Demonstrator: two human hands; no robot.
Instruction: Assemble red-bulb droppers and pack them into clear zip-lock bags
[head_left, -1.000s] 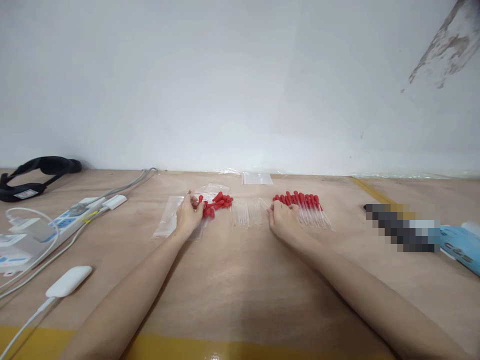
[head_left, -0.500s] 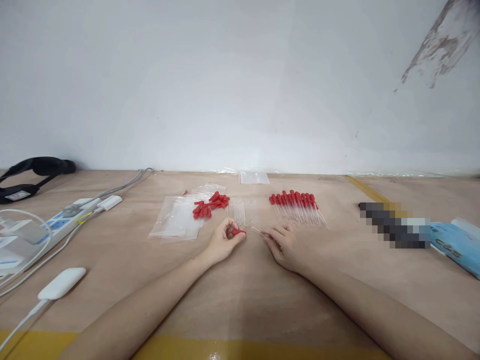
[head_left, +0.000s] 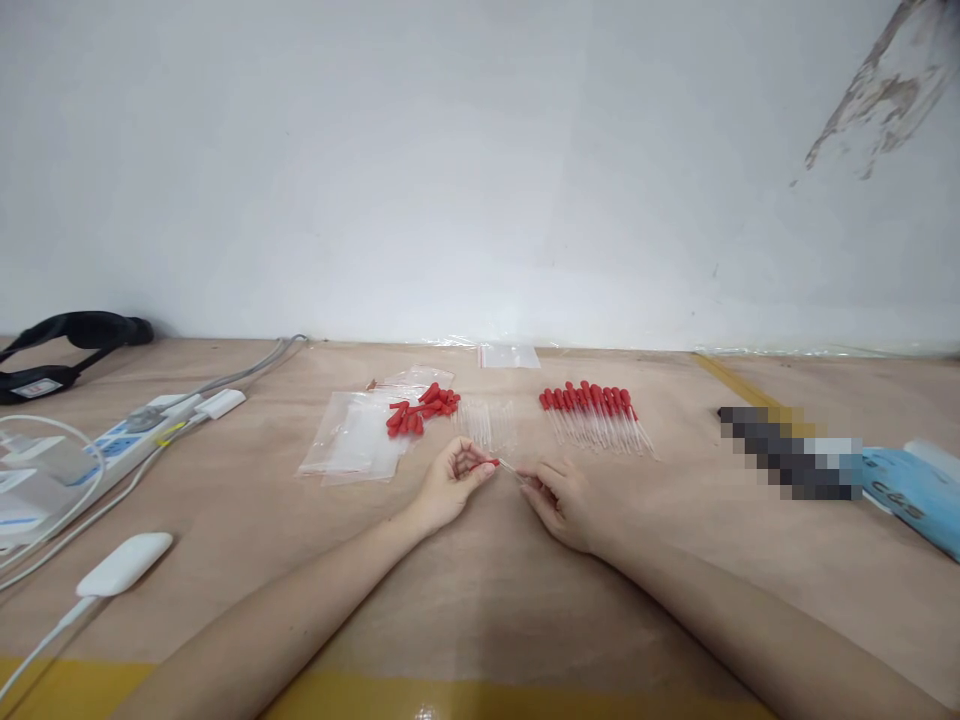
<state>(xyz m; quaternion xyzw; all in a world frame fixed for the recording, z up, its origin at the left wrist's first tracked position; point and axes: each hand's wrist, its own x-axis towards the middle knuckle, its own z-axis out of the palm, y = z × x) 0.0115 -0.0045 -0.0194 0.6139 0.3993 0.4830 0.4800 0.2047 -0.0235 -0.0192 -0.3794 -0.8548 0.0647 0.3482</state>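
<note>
Red bulb (head_left: 490,463) and clear tube (head_left: 510,467) nose to nose, mid-frame

So the left hand (head_left: 448,484) has its grip pinched round that bulb, just below centre frame, and the right hand (head_left: 564,502) has its grip closed on the tube. The tip's right at the bulb's mouth, can't tell if it's actually inside. Loose tubes (head_left: 486,425) lie on the bench (head_left: 480,610) just above the hands, with a pile of red bulbs (head_left: 430,407) to their left by some plastic bags (head_left: 349,435). Right of centre there's a row of bulb-topped droppers (head_left: 595,400). Power strip (head_left: 116,445) far left, blue packet (head_left: 911,492) at the right edge.
</note>
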